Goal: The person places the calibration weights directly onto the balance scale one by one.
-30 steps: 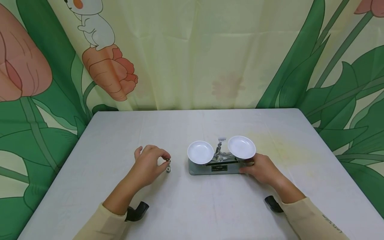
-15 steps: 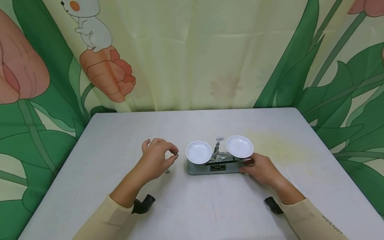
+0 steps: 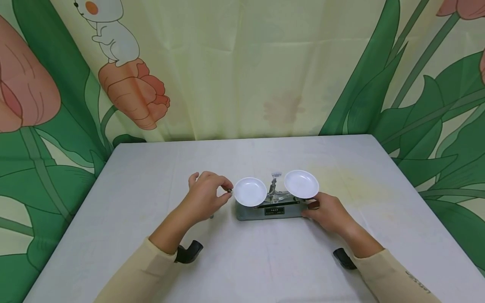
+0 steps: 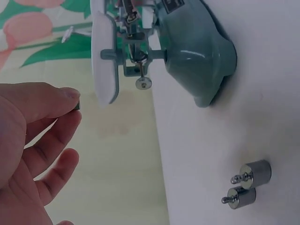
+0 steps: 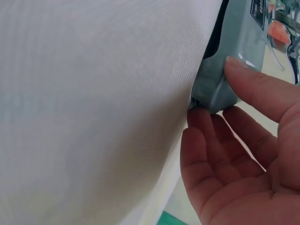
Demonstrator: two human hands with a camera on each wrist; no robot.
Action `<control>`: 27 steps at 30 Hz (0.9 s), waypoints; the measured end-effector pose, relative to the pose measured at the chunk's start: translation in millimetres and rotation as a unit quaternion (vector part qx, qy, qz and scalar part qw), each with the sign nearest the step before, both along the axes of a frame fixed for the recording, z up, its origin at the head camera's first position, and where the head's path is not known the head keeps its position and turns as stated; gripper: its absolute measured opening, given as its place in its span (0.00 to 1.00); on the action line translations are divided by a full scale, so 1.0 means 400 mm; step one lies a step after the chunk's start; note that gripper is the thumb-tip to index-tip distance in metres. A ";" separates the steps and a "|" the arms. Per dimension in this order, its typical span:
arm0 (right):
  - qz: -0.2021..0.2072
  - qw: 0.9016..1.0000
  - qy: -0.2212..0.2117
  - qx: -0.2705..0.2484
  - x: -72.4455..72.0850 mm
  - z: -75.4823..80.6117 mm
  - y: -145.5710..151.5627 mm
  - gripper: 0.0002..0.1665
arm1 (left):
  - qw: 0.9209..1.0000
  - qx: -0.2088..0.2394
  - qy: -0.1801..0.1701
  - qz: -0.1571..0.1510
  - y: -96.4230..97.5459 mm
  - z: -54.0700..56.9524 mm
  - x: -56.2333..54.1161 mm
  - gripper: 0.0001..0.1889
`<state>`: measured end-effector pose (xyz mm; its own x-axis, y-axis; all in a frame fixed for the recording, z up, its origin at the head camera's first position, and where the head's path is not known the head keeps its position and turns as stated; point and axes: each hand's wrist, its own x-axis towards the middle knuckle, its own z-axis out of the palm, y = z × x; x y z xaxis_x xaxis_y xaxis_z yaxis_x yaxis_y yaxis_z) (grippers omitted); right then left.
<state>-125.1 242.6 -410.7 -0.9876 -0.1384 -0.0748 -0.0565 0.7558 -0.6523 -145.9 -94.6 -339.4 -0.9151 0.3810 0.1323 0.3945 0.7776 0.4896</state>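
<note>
- From the head view, only a tiny bit of metal peeks out by the left hand (image 3: pixel 206 194); the left wrist view shows two shiny weights (image 4: pixel 248 183) with knobs on top, standing just beside each other on the table (image 3: pixel 159 162).
- The left thumb and a finger pinch a small metal piece (image 3: pixel 229 191), right by the left white plate (image 3: pixel 250 192). It is mostly covered, so its shape is hard to tell.
- The right wrist view shows the right hand (image 3: pixel 330 213) close up: its thumb presses the side of the scale (image 3: pixel 248 213) and its fingertips bend round the end.
- The scale sits well apart from the table's far edge, a bit nearer the right edge than the left.
- It has a gray-green base, a black label (image 3: pixel 274 211), two round white plates and shiny metal parts between them.
</note>
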 end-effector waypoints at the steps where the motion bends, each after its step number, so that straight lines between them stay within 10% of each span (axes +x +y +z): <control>1: 0.000 1.000 -0.001 0.000 0.000 0.000 0.000 0.34 | 1.000 0.002 -0.001 -0.002 0.004 0.000 -0.001 0.05; 27: 0.004 1.000 0.002 -0.002 0.000 0.002 0.001 0.33 | 0.999 -0.032 -0.004 -0.025 0.092 -0.019 -0.063 0.05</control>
